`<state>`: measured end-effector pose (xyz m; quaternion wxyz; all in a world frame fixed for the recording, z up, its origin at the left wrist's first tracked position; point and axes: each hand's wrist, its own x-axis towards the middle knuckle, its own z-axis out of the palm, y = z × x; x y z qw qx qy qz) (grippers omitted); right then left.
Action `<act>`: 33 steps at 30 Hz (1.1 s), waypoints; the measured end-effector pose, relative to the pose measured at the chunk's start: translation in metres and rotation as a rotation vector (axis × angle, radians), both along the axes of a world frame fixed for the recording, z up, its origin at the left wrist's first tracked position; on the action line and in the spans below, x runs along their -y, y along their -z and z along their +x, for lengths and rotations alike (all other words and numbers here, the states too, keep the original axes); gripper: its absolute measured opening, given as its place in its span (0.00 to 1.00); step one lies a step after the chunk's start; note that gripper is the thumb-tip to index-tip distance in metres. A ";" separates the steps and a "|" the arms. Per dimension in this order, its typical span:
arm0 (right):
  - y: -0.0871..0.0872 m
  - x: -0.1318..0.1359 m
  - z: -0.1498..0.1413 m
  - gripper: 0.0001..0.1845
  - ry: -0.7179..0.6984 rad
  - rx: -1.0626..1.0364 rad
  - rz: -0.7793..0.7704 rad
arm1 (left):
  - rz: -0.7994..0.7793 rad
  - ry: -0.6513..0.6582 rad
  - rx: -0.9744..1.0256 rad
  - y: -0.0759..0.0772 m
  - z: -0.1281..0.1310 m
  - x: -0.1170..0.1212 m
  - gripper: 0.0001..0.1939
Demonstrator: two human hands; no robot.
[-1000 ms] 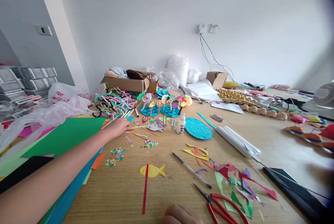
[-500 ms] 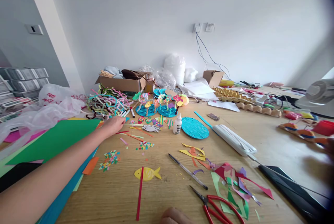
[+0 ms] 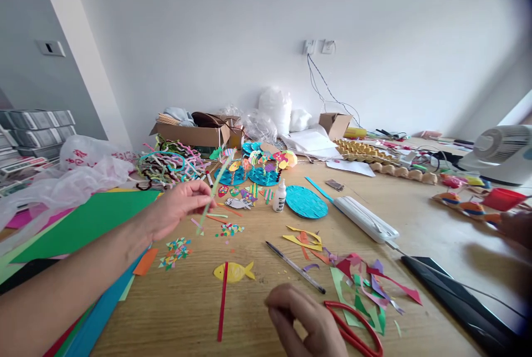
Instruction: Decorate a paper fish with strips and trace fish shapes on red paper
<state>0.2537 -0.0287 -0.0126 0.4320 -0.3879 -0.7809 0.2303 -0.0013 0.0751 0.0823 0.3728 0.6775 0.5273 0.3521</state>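
A thin light green paper strip [image 3: 213,193] is pinched between the thumb and fingers of my left hand [image 3: 183,207], raised over the table. At the near edge is my right hand [image 3: 305,318], loosely curled with nothing visible in it. It covers part of the red-handled scissors [image 3: 357,326]. Left of that hand lies a yellow paper fish [image 3: 239,272], with a red paper strip [image 3: 222,307] across it. Small cut paper bits [image 3: 177,251] and paper dots [image 3: 230,229] are scattered beyond the fish. A pen [image 3: 295,267] rests just past my right hand.
A white glue bottle [image 3: 280,197] stands beside a blue disc [image 3: 306,202]. Behind are decorated fish pieces [image 3: 261,168] and a pipe cleaner pile [image 3: 170,166]. Coloured sheets [image 3: 87,224] lie left; paper scraps [image 3: 366,285], a power strip [image 3: 366,218] and a dark tablet-like slab [image 3: 453,296] lie right.
My left hand has lifted off the strips by the fish pieces, with a light green strip in it. My right hand has come further into view, over the scissors.
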 end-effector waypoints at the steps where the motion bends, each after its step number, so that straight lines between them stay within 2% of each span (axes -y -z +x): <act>1: -0.012 -0.003 -0.001 0.07 0.001 -0.005 -0.019 | -0.027 0.029 0.046 0.002 0.010 0.012 0.12; 2: -0.023 -0.006 -0.002 0.06 0.033 -0.041 -0.051 | -0.068 0.065 0.113 0.005 0.020 0.024 0.11; 4: -0.040 -0.011 -0.009 0.06 0.092 -0.106 -0.152 | -0.240 0.108 0.382 0.014 0.036 0.046 0.09; 6: -0.051 -0.016 -0.018 0.07 0.119 -0.164 -0.268 | -0.335 0.114 0.479 0.022 0.049 0.063 0.08; 9: -0.057 -0.023 -0.032 0.10 0.093 -0.206 -0.372 | -0.417 0.093 0.509 0.034 0.060 0.079 0.10; 13: -0.051 -0.028 -0.044 0.10 0.073 -0.288 -0.448 | -0.438 0.085 0.501 0.044 0.067 0.089 0.12; 17: -0.045 -0.027 -0.043 0.12 -0.010 -0.423 -0.566 | -0.428 0.128 0.462 0.047 0.065 0.094 0.14; 19: -0.044 -0.023 -0.038 0.12 -0.046 -0.411 -0.612 | -0.430 0.157 0.449 0.046 0.060 0.094 0.15; 22: -0.039 -0.011 -0.031 0.10 -0.115 -0.344 -0.680 | -0.447 0.131 0.504 0.045 0.049 0.089 0.17; 27: -0.019 0.008 -0.027 0.07 -0.227 -0.227 -0.829 | -0.501 0.127 0.549 0.046 0.046 0.078 0.14; 31: -0.012 0.016 -0.027 0.11 -0.216 -0.205 -0.918 | -0.514 0.096 0.504 0.046 0.053 0.074 0.15; 33: -0.013 0.018 -0.023 0.16 -0.259 -0.245 -0.940 | -0.508 0.098 0.512 0.043 0.054 0.073 0.14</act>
